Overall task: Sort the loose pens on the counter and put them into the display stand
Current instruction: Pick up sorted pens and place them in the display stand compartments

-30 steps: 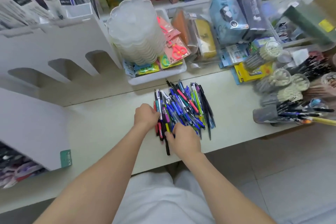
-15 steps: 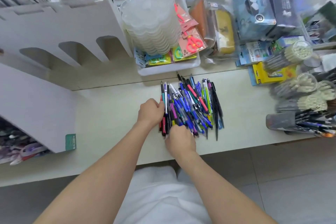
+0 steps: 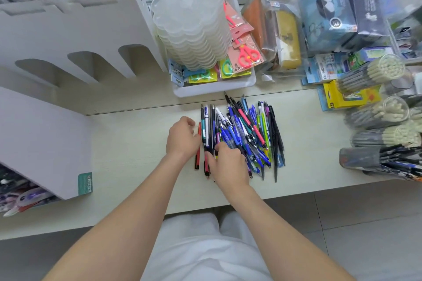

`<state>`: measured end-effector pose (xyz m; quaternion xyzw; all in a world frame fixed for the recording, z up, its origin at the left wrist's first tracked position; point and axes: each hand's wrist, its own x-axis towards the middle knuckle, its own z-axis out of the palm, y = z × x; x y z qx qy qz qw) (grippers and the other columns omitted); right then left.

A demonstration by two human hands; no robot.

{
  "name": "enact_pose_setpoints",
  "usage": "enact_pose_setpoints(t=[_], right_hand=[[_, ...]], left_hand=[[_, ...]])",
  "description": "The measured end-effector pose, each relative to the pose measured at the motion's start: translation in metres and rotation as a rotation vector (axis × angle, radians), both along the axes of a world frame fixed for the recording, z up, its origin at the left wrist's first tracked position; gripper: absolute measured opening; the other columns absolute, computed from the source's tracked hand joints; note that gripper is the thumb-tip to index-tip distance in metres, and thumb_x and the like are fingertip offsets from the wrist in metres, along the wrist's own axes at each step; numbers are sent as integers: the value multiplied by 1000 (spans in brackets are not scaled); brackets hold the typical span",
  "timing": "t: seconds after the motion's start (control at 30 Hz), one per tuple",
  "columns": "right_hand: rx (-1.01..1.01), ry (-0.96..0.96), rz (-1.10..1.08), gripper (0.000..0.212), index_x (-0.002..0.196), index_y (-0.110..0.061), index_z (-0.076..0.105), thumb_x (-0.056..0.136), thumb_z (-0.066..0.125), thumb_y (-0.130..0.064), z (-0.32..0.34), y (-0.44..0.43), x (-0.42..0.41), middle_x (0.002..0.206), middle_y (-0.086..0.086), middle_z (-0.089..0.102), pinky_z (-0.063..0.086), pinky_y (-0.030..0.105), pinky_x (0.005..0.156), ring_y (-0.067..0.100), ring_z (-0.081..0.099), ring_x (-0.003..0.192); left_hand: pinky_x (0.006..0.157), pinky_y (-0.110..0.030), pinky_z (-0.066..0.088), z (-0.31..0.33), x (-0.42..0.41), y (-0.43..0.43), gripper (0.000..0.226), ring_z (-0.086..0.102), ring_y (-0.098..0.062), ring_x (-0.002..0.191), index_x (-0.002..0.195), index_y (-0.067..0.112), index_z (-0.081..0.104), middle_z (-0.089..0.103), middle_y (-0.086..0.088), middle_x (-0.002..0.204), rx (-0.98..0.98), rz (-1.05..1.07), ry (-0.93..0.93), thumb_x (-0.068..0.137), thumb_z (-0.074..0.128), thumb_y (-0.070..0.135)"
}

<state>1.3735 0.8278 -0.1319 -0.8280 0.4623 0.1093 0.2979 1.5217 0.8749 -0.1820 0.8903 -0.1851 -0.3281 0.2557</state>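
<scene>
A pile of loose pens (image 3: 245, 134), mostly blue with black, red, green and pink ones, lies on the pale counter (image 3: 127, 153). My left hand (image 3: 181, 140) sits knuckles-up at the pile's left edge, fingers curled under, touching a red pen (image 3: 199, 131) that lies a little apart from the rest. What is under its palm is hidden. My right hand (image 3: 229, 163) covers the near ends of the pens, thumb and fingers pinching a few dark ones. The white display stand (image 3: 75, 36) with arched slots stands at the back left.
A white tray (image 3: 214, 86) with stacked clear lids (image 3: 191, 23) and carded scissors stands just behind the pile. Tubs of pens and pencils (image 3: 379, 134) lie on their sides at the right. Packaged goods fill the back. The counter's front edge runs close below my hands.
The view has drawn closer and shifted. Both hands stay at the pile's near-left corner. My left hand has edged left, and a red pen now lies apart from the pile.
</scene>
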Motion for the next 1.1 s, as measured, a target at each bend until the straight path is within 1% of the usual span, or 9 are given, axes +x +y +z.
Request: enact_pose_setpoints(t=[0.13,0.27,0.47,0.5,0.57,0.63,0.77,0.9,1.1], right_hand=[[-67,15,43,39,136,-14,49,108,57,-40,-7,6,1,102,12,72,39,38,64,35,70,93],[-93,78,110,36,143,-15,47,110,53,-28,-22,11,6,114,11,67,39,36,64,34,70,95],[-155,172,198,29,132,-12,53,103,59,-13,-22,26,4,117,11,64,39,36,62,32,73,94],[-172,161,203,28,123,-10,60,96,67,-11,-21,30,3,110,11,66,38,35,58,30,75,86],[-171,163,231,38,88,-8,68,60,93,-7,-22,39,2,78,10,65,29,28,45,25,68,52],[-192,113,221,50,77,-10,65,40,99,-5,-32,43,1,66,7,57,20,23,40,21,55,36],[-163,98,184,60,107,-7,64,61,100,-18,-42,42,-10,82,5,56,22,25,38,13,52,39],[-257,103,281,52,87,-9,61,48,94,1,-40,37,-12,75,7,53,20,23,36,12,45,34],[-293,232,389,32,83,-7,63,63,89,-8,-47,35,-2,69,5,52,22,21,34,11,46,33]], left_hand=[[91,-39,48,6,-6,-10,47,61,-30,115,132,11,60,65,-9,122,-8,-17,-87,101,64,46],[88,-44,52,11,-14,-32,75,61,-35,118,132,8,52,55,-11,133,147,-104,-116,89,72,66],[81,-44,49,8,-16,-37,80,56,-38,125,138,2,40,47,-16,138,320,-176,-182,90,79,52],[79,-43,47,8,-17,-33,77,56,-38,124,137,2,39,47,-16,137,341,-182,-199,90,78,50],[75,-41,45,5,-21,-25,73,57,-36,121,135,2,40,48,-16,135,365,-163,-233,93,74,51],[76,-43,47,1,-21,-18,72,58,-36,121,134,1,42,49,-16,135,365,-126,-245,94,71,53],[75,-43,45,-1,-15,-14,61,58,-38,122,132,1,45,52,-17,134,340,-55,-246,98,68,45],[72,-43,43,-3,-8,-9,39,62,-43,114,127,1,48,56,-19,130,304,1,-245,101,61,26],[78,-44,44,-3,3,-10,33,61,-48,112,125,-7,47,55,-26,130,262,-10,-168,97,60,6]])
